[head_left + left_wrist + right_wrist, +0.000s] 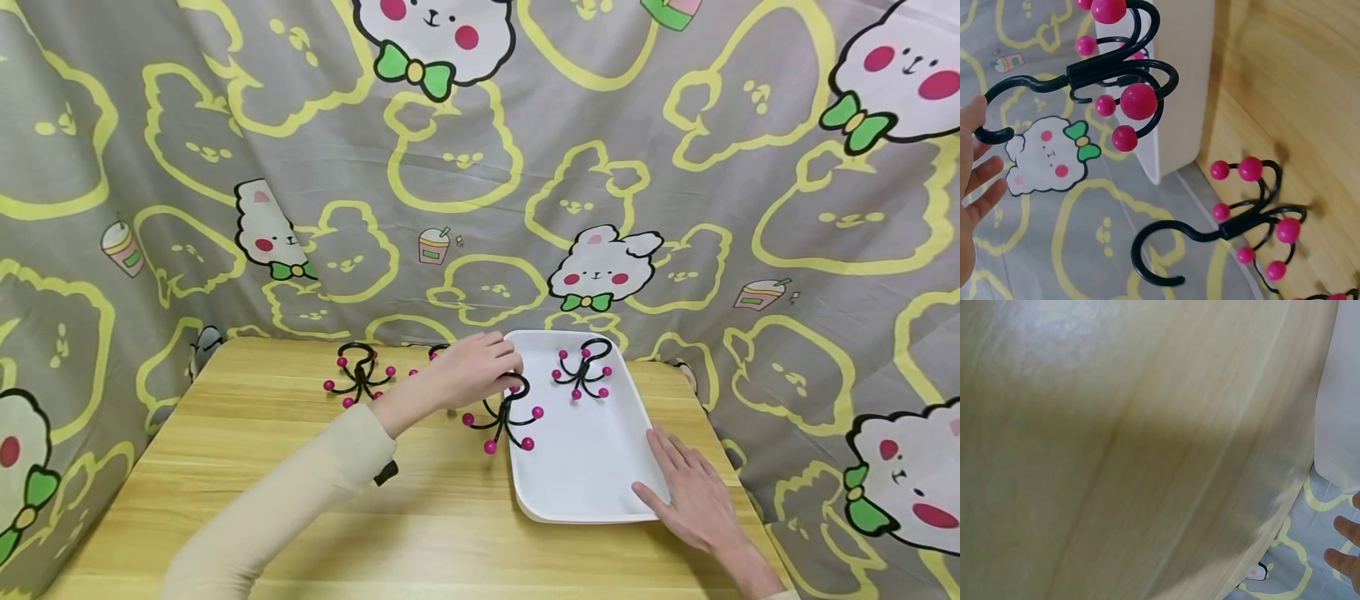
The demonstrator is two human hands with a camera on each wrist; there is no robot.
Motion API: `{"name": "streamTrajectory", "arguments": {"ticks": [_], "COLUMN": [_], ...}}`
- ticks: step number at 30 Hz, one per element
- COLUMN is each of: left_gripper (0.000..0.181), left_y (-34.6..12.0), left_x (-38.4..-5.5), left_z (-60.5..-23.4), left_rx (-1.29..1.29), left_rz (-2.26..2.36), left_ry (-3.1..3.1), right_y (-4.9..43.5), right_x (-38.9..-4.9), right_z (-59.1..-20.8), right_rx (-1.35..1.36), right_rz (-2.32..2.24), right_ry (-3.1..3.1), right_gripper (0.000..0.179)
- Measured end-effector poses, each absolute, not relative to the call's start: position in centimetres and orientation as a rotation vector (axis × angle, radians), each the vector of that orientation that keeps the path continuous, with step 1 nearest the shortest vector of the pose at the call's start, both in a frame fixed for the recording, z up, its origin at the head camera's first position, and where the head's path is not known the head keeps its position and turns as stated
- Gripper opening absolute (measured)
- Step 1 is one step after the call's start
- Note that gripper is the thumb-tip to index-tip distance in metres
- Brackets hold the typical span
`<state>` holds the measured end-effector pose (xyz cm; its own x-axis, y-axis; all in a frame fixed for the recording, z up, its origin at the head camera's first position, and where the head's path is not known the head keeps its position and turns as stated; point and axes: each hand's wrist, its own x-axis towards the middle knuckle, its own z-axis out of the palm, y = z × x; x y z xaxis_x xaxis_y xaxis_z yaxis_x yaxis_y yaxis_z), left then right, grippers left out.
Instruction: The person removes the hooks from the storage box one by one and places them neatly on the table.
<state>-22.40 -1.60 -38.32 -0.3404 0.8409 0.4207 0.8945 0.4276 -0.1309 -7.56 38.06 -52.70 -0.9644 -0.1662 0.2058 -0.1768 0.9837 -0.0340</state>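
Note:
My left hand [468, 368] pinches the hook end of a black multi-arm hanger [506, 410] tipped with pink balls. This hanger hangs above the left rim of the white tray [585, 487], its ball-tipped arms pointing down. In the left wrist view, thumb and fingers meet the curved end of the held hanger [1094, 70]. A similar hanger [582, 373] lies inside the tray, toward the back. My right hand [692, 493] rests on the tray's right rim with its fingers extended; in the right wrist view only some fingertips [1344, 559] show.
Another hanger [361, 377] stands on the wooden table [247, 433] at the back left. One more hanger [438, 350] is mostly hidden behind my left forearm. A grey patterned curtain [480, 183] hangs directly behind the table and around its sides.

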Motion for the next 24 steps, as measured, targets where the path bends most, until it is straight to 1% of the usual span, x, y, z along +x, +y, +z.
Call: {"name": "streamTrajectory", "arguments": {"ticks": [6, 13, 24], "left_gripper": [0.014, 0.010, 0.010], "left_y": [-4.0, -6.5, -9.9], "left_x": [-21.7, -21.3, -20.3], "left_z": [-38.7, -39.5, -39.8], "left_rx": [-1.454, -1.469, -1.443], "left_rz": [-0.228, -0.320, -0.308], "left_ry": [-2.282, -2.256, -2.229], "right_y": [38.1, 38.2, 38.3], "right_x": [-7.6, -7.6, -7.5], "right_z": [-52.8, -52.8, -53.0], "right_rx": [0.261, 0.265, 0.270], "right_rz": [0.074, 0.066, 0.056], "right_ry": [-2.907, -2.911, -2.911], "right_gripper": [0.088, 0.089, 0.089]}}
